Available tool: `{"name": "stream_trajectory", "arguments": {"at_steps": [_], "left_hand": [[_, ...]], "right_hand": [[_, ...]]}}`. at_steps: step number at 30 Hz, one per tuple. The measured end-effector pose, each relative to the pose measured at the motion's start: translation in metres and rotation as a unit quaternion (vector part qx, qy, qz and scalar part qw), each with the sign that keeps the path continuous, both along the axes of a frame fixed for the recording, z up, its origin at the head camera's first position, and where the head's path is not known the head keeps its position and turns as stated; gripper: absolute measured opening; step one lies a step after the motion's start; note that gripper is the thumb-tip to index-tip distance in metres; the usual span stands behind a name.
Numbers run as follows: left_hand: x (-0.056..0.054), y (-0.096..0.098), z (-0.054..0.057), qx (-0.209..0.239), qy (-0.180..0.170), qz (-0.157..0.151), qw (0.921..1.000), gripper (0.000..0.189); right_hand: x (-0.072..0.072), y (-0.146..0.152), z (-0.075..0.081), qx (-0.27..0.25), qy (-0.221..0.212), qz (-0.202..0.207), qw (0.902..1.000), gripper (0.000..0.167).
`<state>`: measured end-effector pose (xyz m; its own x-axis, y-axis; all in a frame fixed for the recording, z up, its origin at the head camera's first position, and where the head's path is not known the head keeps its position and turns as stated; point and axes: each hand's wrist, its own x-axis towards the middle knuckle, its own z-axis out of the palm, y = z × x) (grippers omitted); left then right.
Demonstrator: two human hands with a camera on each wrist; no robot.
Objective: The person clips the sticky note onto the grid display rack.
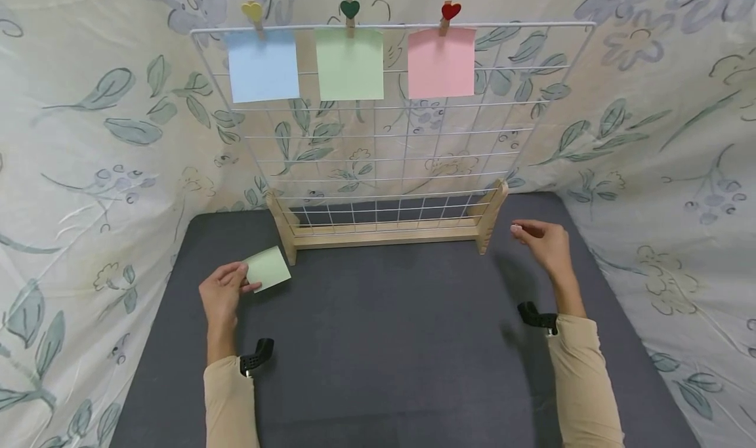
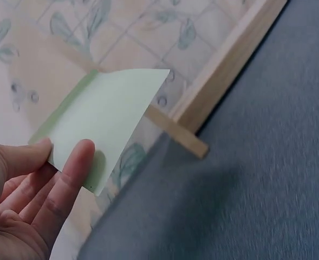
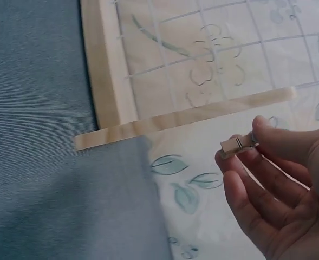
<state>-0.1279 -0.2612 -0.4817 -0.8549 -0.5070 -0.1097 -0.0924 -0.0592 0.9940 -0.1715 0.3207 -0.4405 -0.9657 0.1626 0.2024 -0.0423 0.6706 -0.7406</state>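
My left hand (image 1: 223, 297) pinches a pale green paper square (image 1: 268, 269) by its edge, left of the rack's wooden foot. In the left wrist view the paper (image 2: 108, 114) bends slightly between thumb and fingers. Out to the right of the rack, my right hand (image 1: 546, 244) pinches a small wooden clothespin (image 3: 238, 144) between thumb and fingertips; part of it is hidden by the thumb. A white wire grid rack (image 1: 390, 135) on a wooden base (image 1: 384, 237) stands between the hands.
Along the rack's top bar hang blue (image 1: 264, 67), green (image 1: 350, 66) and pink (image 1: 441, 64) paper squares, held by clothespins with a yellow heart (image 1: 252, 10), a green heart (image 1: 350, 8) and a red heart (image 1: 451, 10). Floral cloth (image 1: 650, 172) surrounds the dark table (image 1: 384, 343).
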Motion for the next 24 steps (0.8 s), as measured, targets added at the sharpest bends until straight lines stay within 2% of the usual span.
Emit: {"name": "stream_trajectory", "arguments": {"at_steps": [4, 12, 17, 24], "left_hand": [[-0.004, 0.008, 0.007, -0.018, 0.006, -0.014, 0.9997, 0.024], [-0.022, 0.029, 0.026, -0.007, 0.053, -0.006, 0.9985, 0.023], [-0.031, 0.042, 0.036, -0.014, 0.065, -0.024, 0.9975, 0.02], [-0.035, 0.059, 0.042, -0.037, 0.076, -0.059, 0.9947, 0.022]], "right_hand": [[-0.001, -0.002, 0.01, 0.003, 0.017, 0.012, 0.9998, 0.031], [-0.009, -0.009, 0.025, 0.009, 0.052, 0.003, 0.9986, 0.031], [-0.013, -0.015, 0.032, 0.009, 0.072, -0.006, 0.9974, 0.032], [-0.017, -0.019, 0.042, -0.004, 0.088, -0.004, 0.9961, 0.029]]}}
